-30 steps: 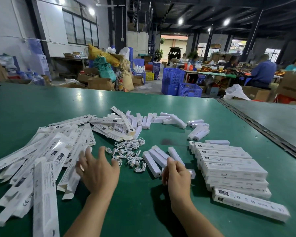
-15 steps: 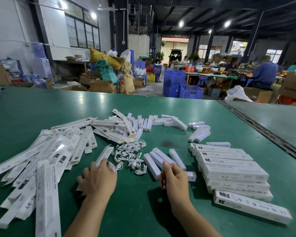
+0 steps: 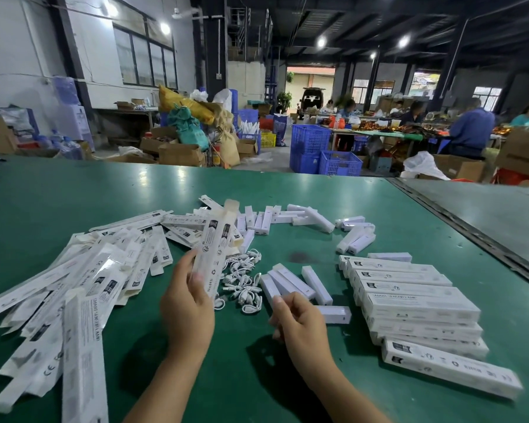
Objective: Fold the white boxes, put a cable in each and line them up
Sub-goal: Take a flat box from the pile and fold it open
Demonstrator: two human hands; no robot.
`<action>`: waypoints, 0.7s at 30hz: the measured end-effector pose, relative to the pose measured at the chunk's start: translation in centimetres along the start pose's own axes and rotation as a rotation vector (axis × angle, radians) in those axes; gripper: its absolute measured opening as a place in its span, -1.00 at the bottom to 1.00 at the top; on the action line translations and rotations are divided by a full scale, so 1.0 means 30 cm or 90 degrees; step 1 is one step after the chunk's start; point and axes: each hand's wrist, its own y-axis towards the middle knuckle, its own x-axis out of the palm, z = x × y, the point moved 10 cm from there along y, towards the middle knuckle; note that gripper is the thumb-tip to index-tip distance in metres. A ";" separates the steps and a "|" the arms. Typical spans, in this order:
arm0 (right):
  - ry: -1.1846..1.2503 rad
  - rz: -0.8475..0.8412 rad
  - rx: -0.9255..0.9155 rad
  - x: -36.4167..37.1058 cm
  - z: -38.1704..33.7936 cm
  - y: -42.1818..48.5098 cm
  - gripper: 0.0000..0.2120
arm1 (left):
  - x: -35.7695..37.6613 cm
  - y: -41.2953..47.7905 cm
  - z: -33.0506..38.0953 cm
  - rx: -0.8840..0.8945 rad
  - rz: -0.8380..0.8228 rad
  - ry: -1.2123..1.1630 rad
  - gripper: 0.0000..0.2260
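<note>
My left hand (image 3: 187,309) grips a flat, unfolded white box (image 3: 214,248) by its lower end and holds it upright above the green table (image 3: 74,203). My right hand (image 3: 303,328) hovers low with fingers loosely curled; I see nothing in it. A small white block (image 3: 333,314) lies just right of it. A heap of flat boxes (image 3: 104,276) fans out on the left. Coiled white cables (image 3: 245,285) lie in the middle. Folded boxes (image 3: 416,306) sit side by side in a row on the right.
More small white blocks (image 3: 287,282) lie beside the cables, and others are scattered further back (image 3: 318,218). A metal seam (image 3: 471,221) joins a second table on the right. Beyond the far edge stand blue crates (image 3: 336,163), cartons and seated people.
My left hand took one flat box from the heap and lifted it upright. My right hand rose off the small white block it was touching.
</note>
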 end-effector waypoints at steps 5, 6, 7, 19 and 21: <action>-0.028 -0.073 -0.052 0.057 -0.027 -0.007 -0.84 | 0.129 -0.049 -0.079 -0.283 -0.103 -0.392 -0.59; -0.022 -0.093 -0.055 0.071 -0.032 -0.011 -0.80 | 0.159 -0.065 -0.086 -0.337 -0.122 -0.470 -0.57; -0.013 -0.111 -0.055 0.085 -0.037 -0.016 -0.75 | 0.183 -0.078 -0.090 -0.378 -0.139 -0.538 -0.55; -0.014 -0.149 -0.047 0.105 -0.046 -0.021 -0.76 | 0.278 -0.149 -0.086 -0.524 -0.214 -0.746 -0.69; -0.001 -0.155 -0.022 0.108 -0.035 -0.023 -0.77 | 0.272 -0.151 -0.090 -0.504 -0.206 -0.683 -0.70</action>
